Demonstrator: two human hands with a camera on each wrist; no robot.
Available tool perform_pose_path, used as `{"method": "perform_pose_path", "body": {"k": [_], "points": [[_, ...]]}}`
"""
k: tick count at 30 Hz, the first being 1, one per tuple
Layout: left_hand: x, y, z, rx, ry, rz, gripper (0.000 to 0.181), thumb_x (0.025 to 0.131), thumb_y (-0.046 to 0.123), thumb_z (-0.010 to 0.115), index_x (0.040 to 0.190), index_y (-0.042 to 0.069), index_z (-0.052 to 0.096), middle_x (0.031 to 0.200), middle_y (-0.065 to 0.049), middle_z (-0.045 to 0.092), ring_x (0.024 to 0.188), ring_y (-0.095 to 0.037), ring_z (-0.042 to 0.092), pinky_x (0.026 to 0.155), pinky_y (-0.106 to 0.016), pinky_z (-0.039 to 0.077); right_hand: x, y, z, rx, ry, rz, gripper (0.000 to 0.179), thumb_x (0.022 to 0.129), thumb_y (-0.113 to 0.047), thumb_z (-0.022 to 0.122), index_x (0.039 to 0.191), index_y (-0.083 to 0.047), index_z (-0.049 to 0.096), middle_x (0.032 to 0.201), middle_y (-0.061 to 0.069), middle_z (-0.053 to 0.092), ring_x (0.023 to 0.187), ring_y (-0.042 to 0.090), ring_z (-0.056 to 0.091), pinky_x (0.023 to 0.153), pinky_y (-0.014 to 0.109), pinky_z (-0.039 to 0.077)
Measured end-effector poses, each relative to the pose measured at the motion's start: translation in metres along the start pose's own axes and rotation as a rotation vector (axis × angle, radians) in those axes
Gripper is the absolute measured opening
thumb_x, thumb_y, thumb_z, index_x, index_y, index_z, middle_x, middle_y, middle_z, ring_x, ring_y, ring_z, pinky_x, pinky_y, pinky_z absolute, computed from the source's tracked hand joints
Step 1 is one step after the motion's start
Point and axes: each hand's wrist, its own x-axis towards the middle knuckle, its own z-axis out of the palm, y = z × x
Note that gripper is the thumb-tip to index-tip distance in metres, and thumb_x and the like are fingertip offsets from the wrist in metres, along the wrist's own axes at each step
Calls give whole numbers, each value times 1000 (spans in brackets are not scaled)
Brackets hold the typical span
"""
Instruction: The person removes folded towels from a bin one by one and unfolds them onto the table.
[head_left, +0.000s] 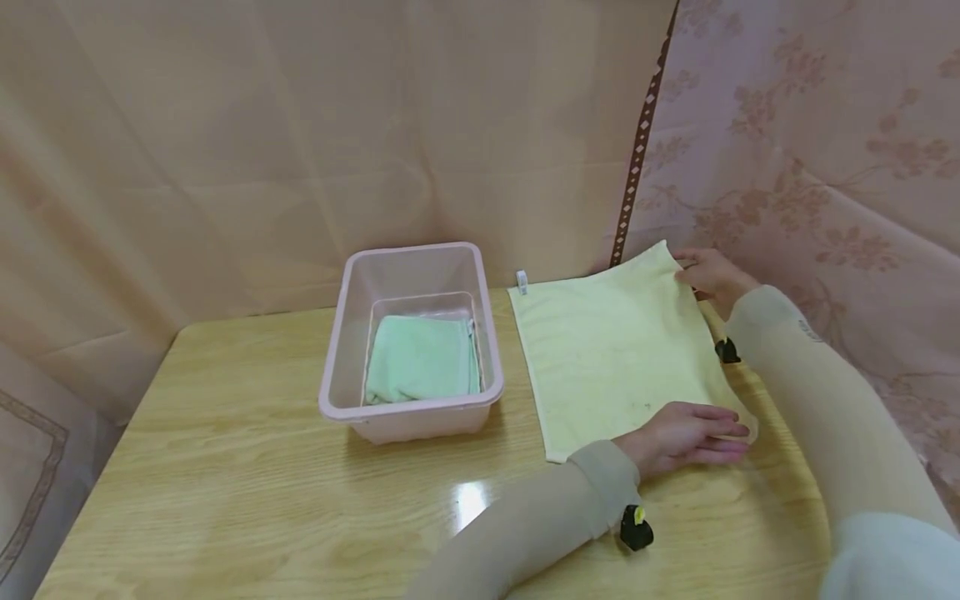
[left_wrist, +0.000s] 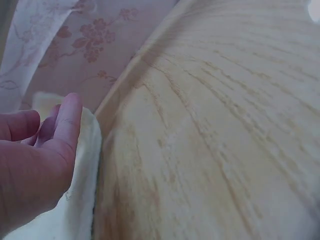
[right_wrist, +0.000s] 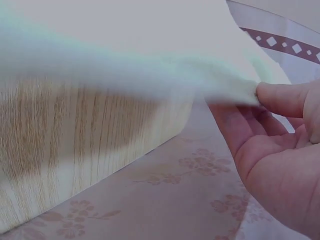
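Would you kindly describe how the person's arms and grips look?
The left sleeve and right sleeve are pale beige; the right has a dark marking. Small black devices sit at both wrists. The left grip and right grip are ungloved.

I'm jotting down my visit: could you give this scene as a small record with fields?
Left hand: touching the yellow towel at its near right corner
Right hand: pinching that towel near its far right corner
White label: at the towel's far left corner
Pink bin: beside the yellow towel, folded green towel inside
Surface: wood-grain table
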Motion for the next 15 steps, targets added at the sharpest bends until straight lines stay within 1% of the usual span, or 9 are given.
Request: {"method": "perform_pose_path", "body": {"k": [2,5,6,7,9,10,11,13,15], "points": [[1,-2,1,16,0,0,21,101,-6,55,119,-3,64,114,-23,70,116,-48,62,98,-55,51,0,-1,1,31,15,11,59,109,-9,37,162,-5,11,157,33,24,123,42,45,101,56,43],[0,-4,1,24,7,-8,22,101,-5,55,122,-3,63,116,-23,69,116,-49,62,99,-56,50,0,-3,3,70,48,15,59,108,-6,36,162,-5,14,159,34,22,136,50,35,112,62,32],[0,-4,1,26,13,-11,22,101,-5,56,122,-3,63,116,-23,69,116,-49,62,99,-56,50,0,-4,4,94,56,21,59,107,-5,36,162,-5,15,161,33,19,144,49,25,115,63,26],[0,-4,1,24,19,-13,22,101,-5,56,122,-2,63,116,-23,69,116,-49,62,99,-57,49,1,-4,4,92,72,22,57,107,-5,37,161,-4,18,160,33,22,145,49,25,116,62,25],[-1,-5,0,23,27,-15,23,100,-5,56,122,-1,63,117,-23,69,116,-50,61,99,-57,49,2,-4,6,50,95,20,56,106,-6,39,159,-1,23,157,34,27,144,49,27,115,62,27],[-2,-5,0,24,30,-15,23,100,-5,56,122,-1,63,117,-23,69,116,-50,61,99,-57,49,2,-3,6,17,105,16,55,106,-8,40,158,0,26,156,34,31,142,48,31,114,61,30],[-2,-4,-1,27,33,-13,23,100,-5,57,122,-1,63,117,-23,69,115,-49,62,98,-57,49,1,-3,7,-2,107,18,54,106,-9,41,158,0,28,155,33,32,142,48,32,114,60,31],[-3,-3,-2,35,39,-10,24,100,-5,57,122,0,64,116,-22,70,115,-49,62,98,-56,50,0,-2,9,-67,84,3,53,108,-13,41,156,3,30,155,33,32,141,48,32,113,61,33],[-6,-1,-4,54,45,0,24,99,-5,58,122,1,65,114,-21,70,113,-47,64,97,-55,51,-3,-1,11,-130,53,-12,53,109,-19,41,156,4,29,157,32,30,142,49,30,113,62,31]]}}
